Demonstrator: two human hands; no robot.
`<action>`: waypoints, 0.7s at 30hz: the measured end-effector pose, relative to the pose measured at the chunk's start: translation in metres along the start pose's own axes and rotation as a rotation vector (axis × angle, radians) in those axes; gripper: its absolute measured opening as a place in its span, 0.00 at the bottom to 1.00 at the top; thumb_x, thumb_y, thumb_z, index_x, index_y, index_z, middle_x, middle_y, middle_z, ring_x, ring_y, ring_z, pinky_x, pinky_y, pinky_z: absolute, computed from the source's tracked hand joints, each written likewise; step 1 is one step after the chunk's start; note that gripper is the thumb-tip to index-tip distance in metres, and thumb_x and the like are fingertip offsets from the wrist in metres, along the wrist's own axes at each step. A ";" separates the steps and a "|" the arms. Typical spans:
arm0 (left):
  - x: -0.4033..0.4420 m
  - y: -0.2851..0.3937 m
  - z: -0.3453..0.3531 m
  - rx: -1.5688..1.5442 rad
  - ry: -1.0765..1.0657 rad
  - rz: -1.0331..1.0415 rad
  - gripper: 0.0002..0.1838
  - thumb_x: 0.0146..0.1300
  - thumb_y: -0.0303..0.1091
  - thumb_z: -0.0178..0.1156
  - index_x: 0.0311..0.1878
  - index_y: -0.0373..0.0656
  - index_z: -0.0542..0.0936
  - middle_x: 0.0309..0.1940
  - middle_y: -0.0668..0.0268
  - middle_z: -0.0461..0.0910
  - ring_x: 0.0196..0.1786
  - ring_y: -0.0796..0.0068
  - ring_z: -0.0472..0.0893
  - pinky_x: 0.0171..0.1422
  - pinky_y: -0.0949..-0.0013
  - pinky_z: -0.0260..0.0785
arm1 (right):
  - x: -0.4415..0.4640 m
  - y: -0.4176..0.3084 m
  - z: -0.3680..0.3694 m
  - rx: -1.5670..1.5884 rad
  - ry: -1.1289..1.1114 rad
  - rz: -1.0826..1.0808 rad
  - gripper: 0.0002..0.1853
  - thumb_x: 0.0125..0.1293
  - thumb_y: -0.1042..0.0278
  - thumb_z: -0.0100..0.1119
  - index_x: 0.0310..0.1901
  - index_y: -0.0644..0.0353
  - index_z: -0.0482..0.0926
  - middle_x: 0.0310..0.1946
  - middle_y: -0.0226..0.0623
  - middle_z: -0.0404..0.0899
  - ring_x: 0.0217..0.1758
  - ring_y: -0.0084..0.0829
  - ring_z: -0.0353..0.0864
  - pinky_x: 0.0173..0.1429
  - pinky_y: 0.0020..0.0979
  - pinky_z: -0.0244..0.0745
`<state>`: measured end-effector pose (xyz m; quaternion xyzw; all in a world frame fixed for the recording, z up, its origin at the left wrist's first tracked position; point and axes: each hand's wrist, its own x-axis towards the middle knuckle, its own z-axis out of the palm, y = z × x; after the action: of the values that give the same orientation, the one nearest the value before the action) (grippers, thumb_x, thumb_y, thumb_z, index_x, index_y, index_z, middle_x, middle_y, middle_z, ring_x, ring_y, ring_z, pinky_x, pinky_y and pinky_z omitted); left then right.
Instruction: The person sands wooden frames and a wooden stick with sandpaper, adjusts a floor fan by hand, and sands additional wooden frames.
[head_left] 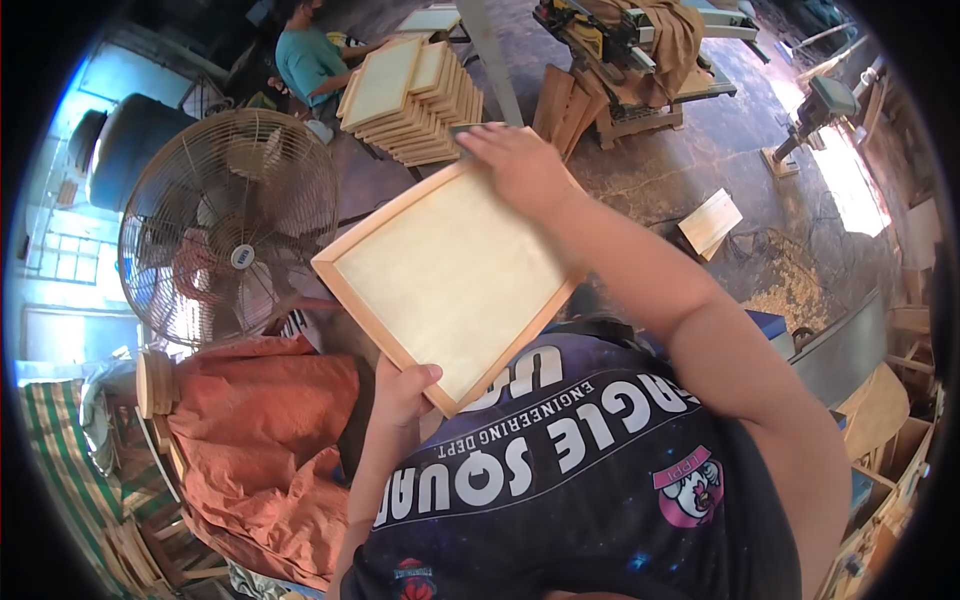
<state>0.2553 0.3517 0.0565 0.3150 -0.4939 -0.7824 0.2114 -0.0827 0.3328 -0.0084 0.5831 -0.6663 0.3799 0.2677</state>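
Note:
A shallow wooden tray [450,270] with a pale flat panel and a raised light-brown rim is tilted in front of my torso. My left hand [405,395] grips its lower left edge, thumb on the rim and fingers hidden beneath. At the far top corner lies my right hand [515,165], with its fingers over the rim on a small dark piece [462,131] that is mostly covered. What that piece is I cannot make out.
A large fan [235,225] stands at left, above an orange cloth [250,450]. Similar trays are stacked [400,100] beyond, beside a person in a teal shirt [308,60]. Machinery [640,40] is at the back; a wooden piece [710,222] lies on the floor at right.

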 end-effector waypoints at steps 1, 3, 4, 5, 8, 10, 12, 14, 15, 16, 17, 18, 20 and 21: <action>0.000 -0.001 -0.002 0.013 -0.011 0.015 0.44 0.48 0.28 0.65 0.73 0.27 0.64 0.63 0.48 0.77 0.62 0.51 0.82 0.63 0.54 0.80 | -0.004 0.020 0.001 -0.003 -0.183 0.199 0.22 0.72 0.72 0.49 0.65 0.51 0.81 0.61 0.41 0.84 0.64 0.41 0.84 0.64 0.41 0.81; -0.002 -0.003 -0.008 -0.024 -0.034 0.006 0.43 0.50 0.25 0.65 0.73 0.28 0.64 0.63 0.50 0.77 0.64 0.52 0.81 0.66 0.54 0.78 | -0.010 0.049 -0.006 -0.007 -0.558 0.591 0.23 0.73 0.71 0.48 0.67 0.49 0.80 0.64 0.41 0.82 0.66 0.40 0.82 0.69 0.41 0.78; -0.003 -0.003 -0.009 -0.046 -0.046 -0.002 0.42 0.51 0.24 0.65 0.73 0.29 0.64 0.64 0.51 0.77 0.65 0.53 0.81 0.68 0.53 0.76 | -0.012 0.045 -0.007 0.141 -0.585 0.784 0.22 0.74 0.72 0.47 0.65 0.51 0.82 0.62 0.41 0.84 0.68 0.39 0.81 0.73 0.39 0.74; -0.001 -0.002 -0.008 -0.036 -0.046 0.002 0.42 0.51 0.24 0.65 0.73 0.29 0.64 0.64 0.51 0.77 0.65 0.53 0.81 0.68 0.53 0.76 | -0.016 0.032 0.001 0.185 -0.436 0.641 0.22 0.74 0.72 0.47 0.65 0.52 0.82 0.62 0.42 0.83 0.67 0.40 0.81 0.73 0.40 0.74; -0.005 -0.004 -0.003 -0.017 -0.022 -0.019 0.44 0.50 0.26 0.67 0.73 0.29 0.64 0.64 0.51 0.77 0.65 0.53 0.81 0.67 0.54 0.77 | -0.034 -0.007 0.020 0.385 -0.205 0.383 0.23 0.73 0.74 0.45 0.65 0.56 0.81 0.64 0.44 0.82 0.65 0.43 0.82 0.73 0.40 0.75; -0.005 -0.002 -0.005 0.012 -0.008 -0.048 0.47 0.48 0.31 0.72 0.73 0.28 0.64 0.63 0.50 0.77 0.63 0.53 0.81 0.65 0.55 0.78 | -0.044 0.025 0.031 0.326 -0.222 0.549 0.20 0.75 0.71 0.48 0.64 0.55 0.82 0.63 0.45 0.81 0.62 0.45 0.84 0.69 0.41 0.77; -0.009 -0.003 -0.005 0.042 -0.017 0.012 0.46 0.49 0.30 0.71 0.73 0.28 0.64 0.63 0.50 0.77 0.63 0.53 0.82 0.65 0.55 0.78 | -0.040 0.052 0.032 0.197 -0.400 0.696 0.19 0.75 0.70 0.50 0.63 0.55 0.82 0.62 0.47 0.81 0.61 0.47 0.84 0.67 0.43 0.78; -0.007 -0.003 -0.006 0.050 -0.032 0.044 0.46 0.50 0.30 0.71 0.73 0.28 0.64 0.64 0.50 0.77 0.63 0.54 0.81 0.65 0.55 0.78 | -0.033 0.022 0.025 0.282 -0.272 0.533 0.21 0.74 0.72 0.47 0.64 0.58 0.81 0.62 0.49 0.81 0.63 0.48 0.83 0.70 0.43 0.76; -0.009 -0.002 -0.008 0.039 -0.033 0.041 0.45 0.50 0.30 0.71 0.73 0.28 0.64 0.64 0.51 0.77 0.63 0.54 0.81 0.66 0.55 0.78 | -0.036 0.007 0.024 0.327 -0.223 0.454 0.22 0.73 0.73 0.45 0.65 0.60 0.80 0.63 0.50 0.81 0.64 0.49 0.82 0.71 0.43 0.75; -0.012 -0.004 -0.008 0.027 -0.033 0.042 0.45 0.50 0.29 0.71 0.73 0.28 0.65 0.64 0.51 0.77 0.64 0.54 0.81 0.66 0.55 0.77 | -0.040 0.004 0.028 0.401 -0.204 0.408 0.22 0.73 0.72 0.47 0.64 0.60 0.80 0.58 0.52 0.83 0.59 0.52 0.84 0.67 0.46 0.78; -0.014 -0.008 -0.010 0.008 -0.028 0.013 0.45 0.50 0.29 0.71 0.73 0.28 0.65 0.64 0.51 0.77 0.64 0.54 0.81 0.66 0.55 0.77 | -0.042 0.008 0.030 0.338 -0.306 0.511 0.22 0.72 0.73 0.47 0.64 0.59 0.80 0.57 0.53 0.83 0.58 0.52 0.84 0.65 0.47 0.79; -0.011 -0.011 -0.013 -0.006 -0.028 -0.006 0.45 0.51 0.29 0.71 0.73 0.28 0.65 0.64 0.51 0.77 0.64 0.54 0.81 0.66 0.55 0.77 | -0.041 0.019 0.032 0.271 -0.396 0.608 0.22 0.72 0.74 0.47 0.65 0.59 0.80 0.55 0.53 0.84 0.56 0.53 0.85 0.63 0.48 0.80; -0.003 -0.010 -0.017 -0.017 -0.051 0.005 0.43 0.52 0.27 0.69 0.73 0.29 0.65 0.64 0.52 0.77 0.65 0.54 0.81 0.67 0.55 0.77 | -0.039 0.027 0.039 0.220 -0.292 0.659 0.24 0.70 0.77 0.48 0.66 0.57 0.80 0.50 0.55 0.85 0.50 0.55 0.86 0.58 0.48 0.82; -0.004 -0.010 -0.018 -0.017 -0.069 0.020 0.41 0.53 0.25 0.66 0.73 0.30 0.65 0.64 0.52 0.77 0.65 0.55 0.80 0.67 0.55 0.76 | -0.037 0.020 0.036 0.267 -0.200 0.639 0.24 0.70 0.78 0.49 0.66 0.57 0.80 0.49 0.56 0.85 0.49 0.55 0.86 0.56 0.48 0.82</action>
<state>0.2702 0.3470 0.0434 0.2812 -0.4973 -0.7949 0.2046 -0.0928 0.3253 -0.0628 0.4094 -0.7824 0.4692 -0.0100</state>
